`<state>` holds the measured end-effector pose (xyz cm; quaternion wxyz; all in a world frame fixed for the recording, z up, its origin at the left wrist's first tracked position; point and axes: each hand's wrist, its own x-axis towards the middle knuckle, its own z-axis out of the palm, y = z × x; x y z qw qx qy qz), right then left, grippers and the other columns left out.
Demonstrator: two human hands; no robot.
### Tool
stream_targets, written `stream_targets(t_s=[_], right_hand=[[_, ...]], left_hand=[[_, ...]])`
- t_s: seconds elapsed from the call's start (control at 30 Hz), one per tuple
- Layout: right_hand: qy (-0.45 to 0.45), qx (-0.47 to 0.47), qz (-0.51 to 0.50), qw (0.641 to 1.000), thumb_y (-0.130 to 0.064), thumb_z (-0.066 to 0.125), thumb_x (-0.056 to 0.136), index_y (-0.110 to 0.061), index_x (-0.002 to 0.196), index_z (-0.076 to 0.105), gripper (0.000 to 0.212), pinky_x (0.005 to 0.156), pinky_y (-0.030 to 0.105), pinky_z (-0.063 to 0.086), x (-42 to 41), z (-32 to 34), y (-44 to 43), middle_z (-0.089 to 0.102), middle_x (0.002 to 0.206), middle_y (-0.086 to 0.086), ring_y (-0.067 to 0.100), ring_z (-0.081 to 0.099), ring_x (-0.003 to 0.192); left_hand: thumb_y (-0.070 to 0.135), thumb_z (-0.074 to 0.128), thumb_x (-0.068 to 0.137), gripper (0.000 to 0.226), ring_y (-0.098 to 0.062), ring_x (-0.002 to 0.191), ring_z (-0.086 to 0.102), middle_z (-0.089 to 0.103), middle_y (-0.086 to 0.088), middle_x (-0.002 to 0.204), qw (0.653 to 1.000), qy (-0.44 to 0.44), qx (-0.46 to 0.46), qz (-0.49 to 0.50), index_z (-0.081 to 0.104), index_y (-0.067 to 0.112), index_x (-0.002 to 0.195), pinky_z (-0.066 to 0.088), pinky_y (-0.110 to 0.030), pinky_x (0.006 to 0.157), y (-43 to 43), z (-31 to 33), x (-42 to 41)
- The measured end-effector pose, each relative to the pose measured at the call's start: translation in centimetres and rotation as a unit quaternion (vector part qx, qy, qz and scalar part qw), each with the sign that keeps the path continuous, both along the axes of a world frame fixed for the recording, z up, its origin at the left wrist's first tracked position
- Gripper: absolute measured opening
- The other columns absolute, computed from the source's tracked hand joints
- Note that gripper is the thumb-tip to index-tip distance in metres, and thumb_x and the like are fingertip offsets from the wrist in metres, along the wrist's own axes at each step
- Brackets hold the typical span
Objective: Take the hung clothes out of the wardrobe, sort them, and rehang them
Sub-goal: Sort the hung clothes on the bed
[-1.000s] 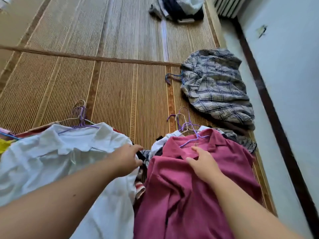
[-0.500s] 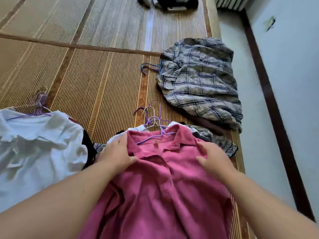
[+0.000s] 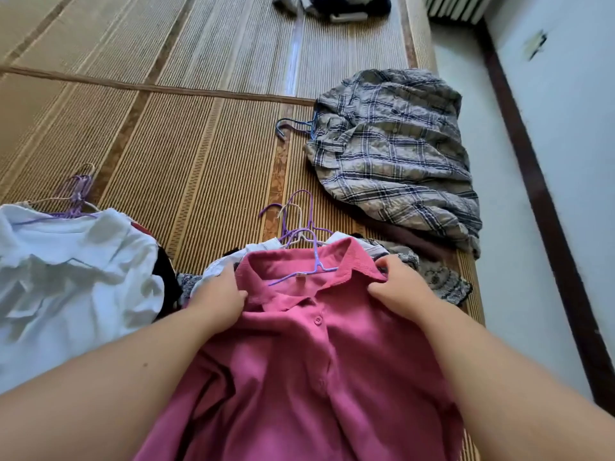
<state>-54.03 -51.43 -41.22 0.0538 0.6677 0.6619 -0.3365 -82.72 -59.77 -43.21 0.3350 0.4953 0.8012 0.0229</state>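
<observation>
A pink polo shirt (image 3: 299,367) lies on top of a pile of clothes on a woven mat, with a purple hanger (image 3: 316,261) in its collar. My left hand (image 3: 218,294) grips the shirt at its left shoulder. My right hand (image 3: 399,287) grips the collar at the right shoulder. More hanger hooks (image 3: 296,214) stick out behind the collar from the clothes underneath. A white shirt (image 3: 73,281) on purple hangers tops another pile at the left. A grey plaid shirt (image 3: 392,161) on a blue hanger (image 3: 289,126) lies apart at the upper right.
The woven mat (image 3: 199,144) covers the floor ahead. A heap of dark and white clothes (image 3: 332,6) sits at the far top. A pale wall with a dark baseboard (image 3: 539,201) runs along the right, and a radiator (image 3: 456,8) stands in the top right corner.
My left hand left the white shirt pile and came over to the pink shirt. Both hands now grip its shoulders by the collar, which is drawn up straighter.
</observation>
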Motion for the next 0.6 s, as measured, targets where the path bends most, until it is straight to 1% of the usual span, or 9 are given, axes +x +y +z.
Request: stream_targets(t_s=[0.1, 0.17, 0.3, 0.33, 0.4, 0.43, 0.47, 0.53, 0.6], right_hand=[[0.058, 0.065, 0.001, 0.996, -0.019, 0.061, 0.081, -0.026, 0.087, 0.064, 0.009, 0.068, 0.028, 0.038, 0.8, 2.3, -2.0, 0.068, 0.089, -0.002, 0.022, 0.061, 0.089], [0.105, 0.091, -0.014, 0.990, -0.019, 0.064, 0.083, -0.030, 0.077, 0.062, 0.012, 0.067, 0.030, 0.041, 1.5, 4.4, -3.8, 0.067, 0.078, -0.009, 0.015, 0.060, 0.079], [0.152, 0.117, -0.075, 0.979, -0.018, 0.069, 0.083, -0.033, 0.082, 0.064, 0.016, 0.067, 0.023, 0.044, 4.0, 9.8, -7.7, 0.067, 0.079, -0.015, 0.000, 0.060, 0.077], [0.163, 0.120, -0.102, 0.974, -0.015, 0.069, 0.083, -0.031, 0.085, 0.064, 0.017, 0.069, 0.026, 0.045, 4.7, 11.5, -8.8, 0.068, 0.080, -0.012, 0.004, 0.061, 0.078], [0.194, 0.138, -0.161, 0.958, -0.003, 0.070, 0.080, -0.027, 0.088, 0.062, 0.026, 0.071, 0.030, 0.047, 5.9, 15.4, -11.2, 0.068, 0.083, -0.006, 0.017, 0.064, 0.081], [0.204, 0.151, -0.189, 0.948, 0.003, 0.070, 0.077, -0.025, 0.087, 0.061, 0.032, 0.070, 0.029, 0.048, 6.5, 17.4, -12.6, 0.068, 0.083, -0.005, 0.020, 0.065, 0.081], [0.211, 0.164, -0.213, 0.940, 0.007, 0.070, 0.074, -0.025, 0.087, 0.061, 0.035, 0.068, 0.027, 0.048, 7.1, 19.7, -14.2, 0.068, 0.083, -0.004, 0.020, 0.065, 0.080], [0.209, 0.162, -0.231, 0.936, 0.008, 0.070, 0.071, -0.025, 0.089, 0.062, 0.039, 0.066, 0.023, 0.048, 8.0, 23.0, -17.5, 0.071, 0.081, -0.003, 0.014, 0.067, 0.076], [0.205, 0.155, -0.226, 0.940, 0.007, 0.072, 0.068, -0.024, 0.092, 0.064, 0.040, 0.061, 0.012, 0.045, 9.2, 25.9, -20.6, 0.072, 0.076, -0.006, 0.002, 0.066, 0.068]], left_hand=[[0.020, 0.056, 0.088, 0.042, -0.027, 0.120, 0.051, 0.056, -0.008, 0.130, 0.999, -0.008, -0.008, -0.049, 0.049, 0.017, 0.129, 0.041, -0.035, 0.100, -0.5, 1.5, -0.3], [0.027, 0.051, 0.092, 0.027, -0.028, 0.114, 0.055, 0.063, -0.009, 0.120, 0.996, 0.007, -0.039, -0.083, 0.059, 0.018, 0.116, 0.042, -0.034, 0.094, -1.0, 3.1, -0.4], [0.044, 0.048, 0.091, 0.026, -0.031, 0.115, 0.052, 0.066, -0.002, 0.113, 0.994, 0.044, -0.011, -0.103, 0.059, 0.034, 0.112, 0.039, -0.043, 0.099, -2.9, 8.5, -0.1], [0.045, 0.049, 0.090, 0.026, -0.029, 0.115, 0.053, 0.065, 0.001, 0.111, 0.994, 0.033, 0.002, -0.104, 0.057, 0.035, 0.114, 0.039, -0.045, 0.100, -3.4, 10.5, 0.4], [0.041, 0.051, 0.090, 0.015, -0.024, 0.110, 0.056, 0.061, 0.009, 0.100, 0.993, -0.006, 0.042, -0.112, 0.052, 0.035, 0.103, 0.039, -0.048, 0.098, -4.8, 14.2, 1.4], [0.040, 0.052, 0.090, 0.009, -0.022, 0.105, 0.057, 0.059, 0.011, 0.095, 0.991, -0.019, 0.059, -0.121, 0.046, 0.035, 0.093, 0.041, -0.045, 0.095, -5.6, 16.1, 1.8], [0.039, 0.054, 0.090, 0.014, -0.018, 0.097, 0.059, 0.058, 0.013, 0.091, 0.987, -0.026, 0.082, -0.132, 0.040, 0.036, 0.086, 0.044, -0.038, 0.087, -6.3, 18.3, 2.3], [0.037, 0.057, 0.089, 0.021, -0.006, 0.078, 0.055, 0.056, 0.015, 0.080, 0.981, -0.047, 0.112, -0.153, 0.038, 0.035, 0.079, 0.039, -0.021, 0.064, -7.6, 21.8, 2.9], [0.034, 0.060, 0.088, 0.021, -0.001, 0.069, 0.051, 0.056, 0.013, 0.076, 0.975, -0.064, 0.137, -0.165, 0.042, 0.033, 0.078, 0.033, -0.019, 0.055, -8.7, 25.7, 3.7]])
